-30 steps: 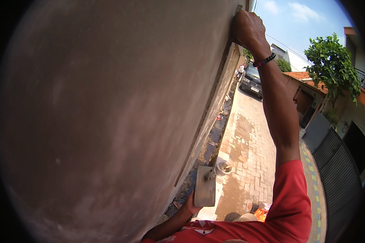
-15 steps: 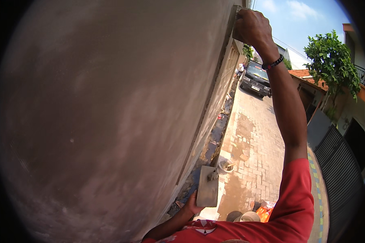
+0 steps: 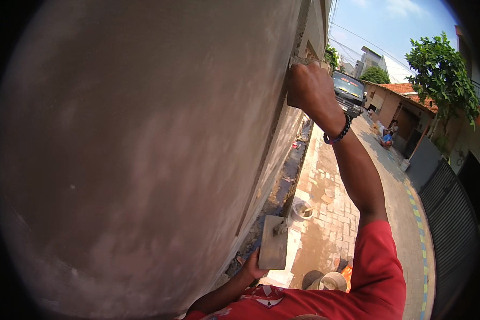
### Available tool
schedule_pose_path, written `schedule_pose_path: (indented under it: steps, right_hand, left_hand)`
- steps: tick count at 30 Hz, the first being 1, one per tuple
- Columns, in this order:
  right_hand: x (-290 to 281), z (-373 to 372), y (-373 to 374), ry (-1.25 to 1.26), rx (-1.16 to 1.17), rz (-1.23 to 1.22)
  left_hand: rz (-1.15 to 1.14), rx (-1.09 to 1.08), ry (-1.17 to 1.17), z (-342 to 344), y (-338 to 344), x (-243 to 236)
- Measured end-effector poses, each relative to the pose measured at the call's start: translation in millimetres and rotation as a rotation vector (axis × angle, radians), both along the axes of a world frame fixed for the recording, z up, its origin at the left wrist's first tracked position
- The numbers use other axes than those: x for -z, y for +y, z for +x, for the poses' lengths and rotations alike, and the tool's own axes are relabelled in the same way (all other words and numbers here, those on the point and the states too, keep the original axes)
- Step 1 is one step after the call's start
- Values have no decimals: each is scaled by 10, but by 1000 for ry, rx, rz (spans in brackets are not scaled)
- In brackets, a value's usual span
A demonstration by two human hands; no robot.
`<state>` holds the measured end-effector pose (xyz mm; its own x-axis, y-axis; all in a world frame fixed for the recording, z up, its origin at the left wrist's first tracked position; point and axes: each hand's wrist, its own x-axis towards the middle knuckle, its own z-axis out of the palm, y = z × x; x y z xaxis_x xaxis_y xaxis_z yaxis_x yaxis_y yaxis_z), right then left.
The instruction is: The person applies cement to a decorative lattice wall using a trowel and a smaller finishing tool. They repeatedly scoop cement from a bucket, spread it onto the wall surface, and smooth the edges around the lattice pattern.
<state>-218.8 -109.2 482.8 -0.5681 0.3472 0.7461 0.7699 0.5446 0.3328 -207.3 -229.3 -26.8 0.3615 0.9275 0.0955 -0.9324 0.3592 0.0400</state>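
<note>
A grey plastered wall (image 3: 144,133) fills the left and middle of the view. At its right-hand vertical edge, my right hand (image 3: 314,93) is raised and closed on a grey plastering float (image 3: 303,61). My hand covers most of the float; only a mortar-smeared part shows above the knuckles. Low down, close to the wall's foot, my left hand (image 3: 254,265) grips a flat rectangular plasterer's hawk (image 3: 272,255) by its left side. A small lump of grey mortar (image 3: 280,229) sits near the hawk's upper right corner.
A narrow drain (image 3: 288,173) runs along the wall beside a paved lane (image 3: 338,213). On the lane stand a bucket with a stick in it (image 3: 302,210) and further buckets (image 3: 333,281). Farther off are a dark vehicle (image 3: 349,88) and a person in blue (image 3: 387,140) sitting low.
My right hand has come down along the wall's edge with the float. My left hand and the hawk have hardly moved. The view has shifted slightly, showing more of the lane.
</note>
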Motion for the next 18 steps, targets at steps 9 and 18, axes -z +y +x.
schedule_pose_path:
  steps: [9, 18]
  right_hand:
    - [-493, 890, 636, 527, -878, -384]
    - [-625, 429, 1109, 415, -940, -152]
  left_hand:
    - [58, 61, -117, -118, -55, -38]
    - [18, 17, -134, -85, -108, -10]
